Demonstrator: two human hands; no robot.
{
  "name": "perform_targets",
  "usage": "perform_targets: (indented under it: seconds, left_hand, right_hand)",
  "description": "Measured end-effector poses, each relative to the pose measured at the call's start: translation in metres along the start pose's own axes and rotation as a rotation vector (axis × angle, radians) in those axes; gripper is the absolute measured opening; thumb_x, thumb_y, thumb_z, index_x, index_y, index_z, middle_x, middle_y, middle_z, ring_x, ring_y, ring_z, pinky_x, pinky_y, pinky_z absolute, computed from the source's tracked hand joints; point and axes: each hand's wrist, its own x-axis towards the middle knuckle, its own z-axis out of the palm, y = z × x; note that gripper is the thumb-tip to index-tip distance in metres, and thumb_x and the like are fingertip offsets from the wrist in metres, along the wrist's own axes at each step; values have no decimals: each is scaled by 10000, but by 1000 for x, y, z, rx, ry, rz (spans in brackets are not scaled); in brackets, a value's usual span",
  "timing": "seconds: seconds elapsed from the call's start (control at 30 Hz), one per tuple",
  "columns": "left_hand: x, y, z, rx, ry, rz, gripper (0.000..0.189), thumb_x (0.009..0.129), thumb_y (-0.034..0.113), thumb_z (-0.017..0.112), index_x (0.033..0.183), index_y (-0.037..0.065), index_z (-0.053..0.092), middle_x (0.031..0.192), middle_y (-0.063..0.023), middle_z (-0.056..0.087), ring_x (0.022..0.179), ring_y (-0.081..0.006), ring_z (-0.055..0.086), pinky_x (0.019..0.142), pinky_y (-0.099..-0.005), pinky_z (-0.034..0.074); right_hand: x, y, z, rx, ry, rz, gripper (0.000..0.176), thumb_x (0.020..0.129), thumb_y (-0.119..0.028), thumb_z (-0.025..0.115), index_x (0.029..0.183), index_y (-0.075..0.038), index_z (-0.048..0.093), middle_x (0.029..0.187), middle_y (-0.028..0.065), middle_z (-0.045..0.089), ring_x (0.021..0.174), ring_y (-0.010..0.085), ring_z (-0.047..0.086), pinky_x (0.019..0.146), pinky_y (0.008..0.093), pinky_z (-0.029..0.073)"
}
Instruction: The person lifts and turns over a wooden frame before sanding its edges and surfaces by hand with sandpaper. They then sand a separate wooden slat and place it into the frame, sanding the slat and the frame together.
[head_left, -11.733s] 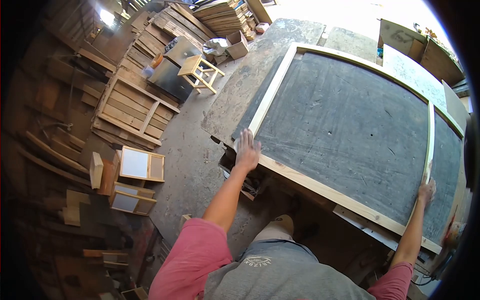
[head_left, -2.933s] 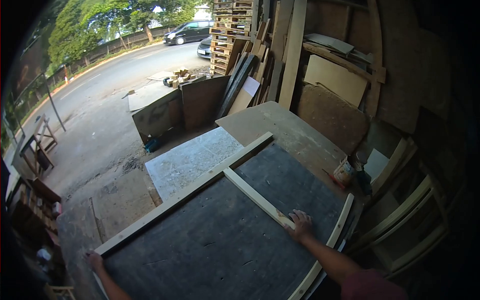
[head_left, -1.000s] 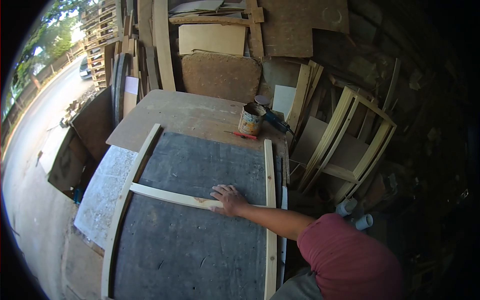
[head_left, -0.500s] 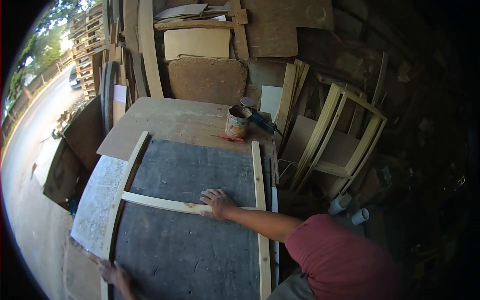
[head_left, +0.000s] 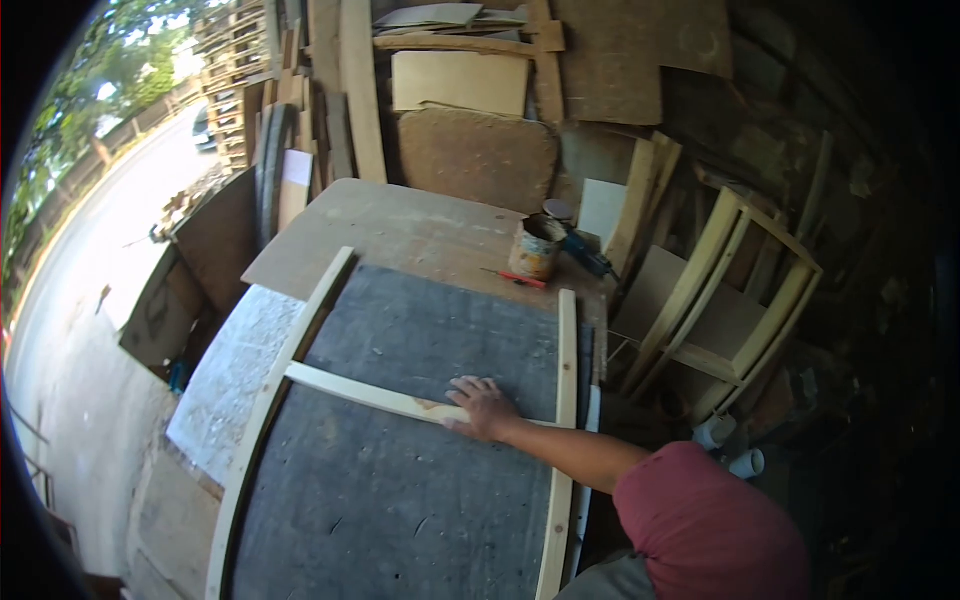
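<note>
My right hand (head_left: 485, 408) lies over a pale wooden crosspiece (head_left: 375, 395), its fingers stretched out and apart toward the far side. The crosspiece runs between a left wooden rail (head_left: 262, 410) and a right wooden rail (head_left: 566, 375), together forming an H shape. Part of the crosspiece is covered by my hand and forearm. Beneath this frame is a dark, scratched sheet (head_left: 400, 500). My left hand is out of view.
On the brown board (head_left: 400, 215) at the back stand a paint-stained can (head_left: 535, 252) and a power tool (head_left: 585, 252), with a red-handled tool (head_left: 525, 281) nearby. Wooden frames (head_left: 700, 290) lean at right. Timber and boards line the back; a road (head_left: 120, 210) passes at left.
The head view has turned left, so the scene sits further right. My left hand, earlier at the lower left rail, has left the view. My right hand stays on the crosspiece.
</note>
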Motion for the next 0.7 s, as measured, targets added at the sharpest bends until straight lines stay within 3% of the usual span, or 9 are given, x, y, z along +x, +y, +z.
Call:
perform_targets:
  seconds: [0.1,0.2,0.27,0.3,0.37,0.4,0.53,0.63,0.7]
  left_hand:
    - [39,113,81,-204,546,289,442,1010,274,535,1320,-37,581,1334,-273,579,1274,-427,508,1081,-561,361]
    - [31,255,-73,-225,130,-104,605,1012,408,511,1471,21,441,1476,-224,473,1385,-406,387,1155,-532,259]
    - [27,249,-106,-445,6,-126,542,1052,358,439,1457,-2,446,1551,-222,393,1467,-387,297,1208,-509,200]
    - [34,225,-59,-436,215,-39,473,1051,317,445,1405,11,506,1501,-237,459,1416,-400,379,1190,-506,250]
    - [14,147,-114,-441,-88,-267,413,1047,281,452,1342,15,564,1415,-242,550,1330,-440,469,1164,-522,300]
    - [4,85,-46,-434,342,-236,389,1040,259,463,1306,7,593,1335,-247,610,1265,-467,518,1148,-539,325]
    - [-25,-124,58,109,179,-323,512,1063,357,408,1472,56,472,1534,-195,451,1426,-423,374,1197,-522,264]
    - [-11,20,-45,74,-47,-656,578,1058,397,421,1508,35,415,1606,-187,348,1488,-417,267,1215,-533,206]
    - [7,117,-64,-197,72,-376,582,1038,378,449,1486,7,424,1568,-218,382,1465,-412,295,1199,-502,219]
  right_hand:
    - [0,1,-5,-9,27,-42,675,936,-606,563,1363,-83,593,1511,151,466,1441,328,374,1177,493,272]
    - [4,1,-1,-26,48,-67,655,931,-600,571,1351,-99,604,1499,139,483,1425,319,398,1168,496,283]
    - [3,1,2,-28,90,-24,656,930,-607,566,1353,-107,603,1489,134,496,1419,317,409,1163,503,287]
    - [4,0,4,-30,86,-63,656,930,-607,566,1353,-107,603,1489,134,496,1419,317,409,1163,503,287]
    - [5,6,8,-33,76,-28,663,931,-606,562,1354,-98,600,1482,139,504,1414,325,414,1160,511,289]
    - [5,8,8,-40,83,-38,663,931,-606,562,1354,-98,600,1482,139,504,1414,325,414,1160,511,289]
    - [6,5,11,-75,84,-58,666,931,-594,560,1344,-73,599,1479,159,503,1403,345,423,1156,516,296]
    - [1,3,12,-60,91,-47,665,926,-594,562,1340,-75,601,1472,169,508,1395,352,432,1153,523,299]
    - [5,4,9,-67,89,-37,662,921,-591,570,1335,-77,607,1460,175,516,1386,357,440,1150,530,301]
